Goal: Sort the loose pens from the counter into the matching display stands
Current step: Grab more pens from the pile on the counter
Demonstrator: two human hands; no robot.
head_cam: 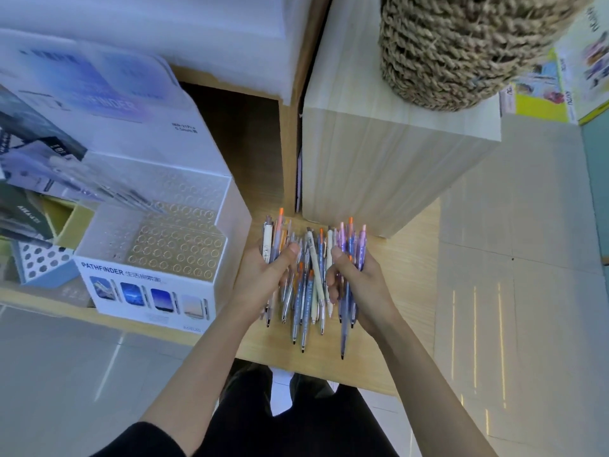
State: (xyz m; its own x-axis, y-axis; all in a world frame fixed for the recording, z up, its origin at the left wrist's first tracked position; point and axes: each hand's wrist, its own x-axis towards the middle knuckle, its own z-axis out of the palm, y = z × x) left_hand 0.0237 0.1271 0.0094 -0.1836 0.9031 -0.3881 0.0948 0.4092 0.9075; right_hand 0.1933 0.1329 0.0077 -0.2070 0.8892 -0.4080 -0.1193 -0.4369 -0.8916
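At the near edge of the counter (405, 275): a bundle of pens (309, 275) sits between both hands, in front of the person.
Pens, orientation: writing tips point toward the person; clicker ends point away, toward the pale wooden box (379, 159).
Pens, colours: cream, clear, orange-topped and blue barrels on the left and in the middle; purple and pink barrels on the right.
Pens, contact with counter: cannot be determined; the bundle is over the wood surface.
Left hand (263, 275): grips the left part of the bundle, thumb laid across the top of the barrels, fingers curled underneath.
Right hand (356, 282): grips the right part of the bundle, mainly the purple pens, thumb on top, fingers curled round the barrels.
Middle pens: fanned loosely between the two hands, some crossing one another.
PATHFINDER display stand (148, 311): white, stands on the counter just left of the left hand; its front wall carries four pictured panels.
Perforated insert (178, 249): stepped clear tiers with rows of round holes inside the stand; no pens visible in the near tiers.
Second stand (43, 262): blue-grey, with round holes, at the far left and partly cut off.
Woven basket (461, 51): rests on top of the wooden box, behind the pens.
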